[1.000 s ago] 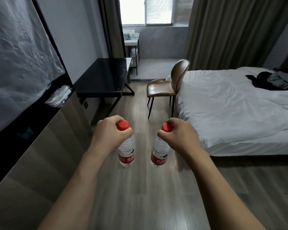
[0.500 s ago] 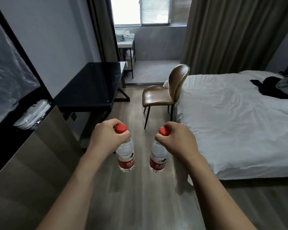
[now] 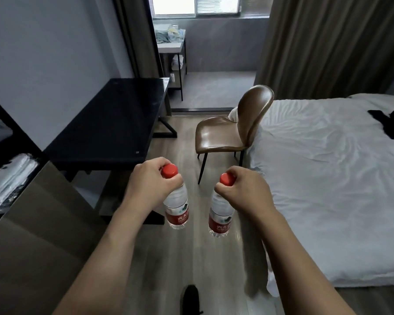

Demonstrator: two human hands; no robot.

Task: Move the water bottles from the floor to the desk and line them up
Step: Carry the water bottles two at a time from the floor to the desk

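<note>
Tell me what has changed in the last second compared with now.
The person has walked forward: the black desk and the brown chair are nearer and larger. Nothing was picked up or released. The left hand and right hand keep their grip on the necks of the left bottle and right bottle.

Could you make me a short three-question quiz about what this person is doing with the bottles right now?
1. True or false: both water bottles are standing on the black desk.
2. Multiple choice: where does the left hand grip its bottle? A) at the base B) by the neck, just under the red cap C) round the label
3. Fill in: the brown chair stands between the desk and the ____.

Key:
1. False. Each hand holds one in the air above the floor; the right hand grips the other bottle.
2. B
3. The bed.
</note>
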